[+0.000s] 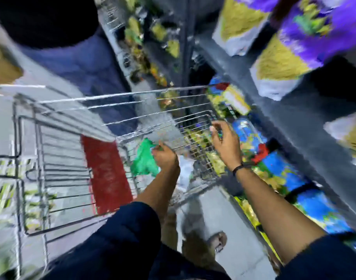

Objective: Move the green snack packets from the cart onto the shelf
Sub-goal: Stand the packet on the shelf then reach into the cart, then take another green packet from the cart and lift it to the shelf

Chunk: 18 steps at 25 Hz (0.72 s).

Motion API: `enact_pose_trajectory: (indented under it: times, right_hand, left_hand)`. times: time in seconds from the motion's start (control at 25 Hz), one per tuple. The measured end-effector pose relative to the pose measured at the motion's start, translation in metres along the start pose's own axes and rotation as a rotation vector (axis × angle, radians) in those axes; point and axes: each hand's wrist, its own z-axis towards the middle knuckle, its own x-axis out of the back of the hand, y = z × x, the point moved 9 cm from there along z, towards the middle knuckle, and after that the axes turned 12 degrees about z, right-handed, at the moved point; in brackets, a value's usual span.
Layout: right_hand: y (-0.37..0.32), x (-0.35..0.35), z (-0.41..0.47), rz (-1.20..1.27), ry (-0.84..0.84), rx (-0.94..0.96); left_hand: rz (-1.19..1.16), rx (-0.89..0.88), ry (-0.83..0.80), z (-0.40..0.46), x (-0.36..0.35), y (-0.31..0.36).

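Reaching into the cart (120, 98), my left hand (166, 156) closes on a green packet (143, 158) lying just left of it. My right hand (226, 142) hangs open and empty, nearer the shelf (294, 122).

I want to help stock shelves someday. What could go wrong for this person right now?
1. The left hand seems to pinch only an edge of the green packet inside the cart, so it might slip back in.
2. The right hand hovers open at the cart's wire wall and could snag on it.
3. The shelf beside the cart already looks crowded with blue packets, so squeezing another in might knock one off.
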Motion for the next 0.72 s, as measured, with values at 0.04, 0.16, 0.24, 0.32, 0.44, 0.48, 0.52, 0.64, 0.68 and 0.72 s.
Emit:
enact_pose_trajectory:
  times: [0.04,0.16,0.24,0.32,0.44,0.48,0.52,0.64,0.68,0.72]
  right_hand:
    - [0.008,-0.042,0.016,-0.026,-0.114,-0.016]
    - [0.045,-0.139,0.033,-0.131,-0.455,-0.152]
    - [0.083,-0.196,0.034,-0.159,-0.654,-0.289]
    - [0.117,-0.222,0.025,-0.218,-0.775,-0.429]
    - [0.171,-0.251,0.015,-0.306,-0.900,-0.465]
    - [0.182,-0.260,0.013,-0.331,-0.936,-0.470]
    - [0.194,-0.267,0.010,-0.334,-0.967,-0.494]
    - [0.207,-0.279,0.017,-0.380,-0.963,-0.461]
    - [0.210,-0.280,0.022,-0.389,-0.940,-0.456]
    - [0.210,-0.281,0.024,-0.377,-0.925,-0.469]
  left_hand:
    - [0.059,0.103,-0.041,0.028,0.010,-0.027]
    - [0.081,0.351,-0.261,0.084,0.007,-0.108]
    - [-0.024,0.490,-0.220,0.113,0.004,-0.146]
    - [-0.106,0.534,-0.219,0.124,-0.004,-0.157]
    - [-0.182,0.585,-0.413,0.134,-0.040,-0.178]
    - [-0.193,0.613,-0.467,0.133,-0.050,-0.185]
    - [-0.207,0.631,-0.510,0.134,-0.058,-0.190]
    - [-0.245,0.634,-0.510,0.147,-0.065,-0.194]
    - [-0.287,0.633,-0.498,0.152,-0.065,-0.196]
    - [-0.299,0.620,-0.494,0.155,-0.064,-0.196]
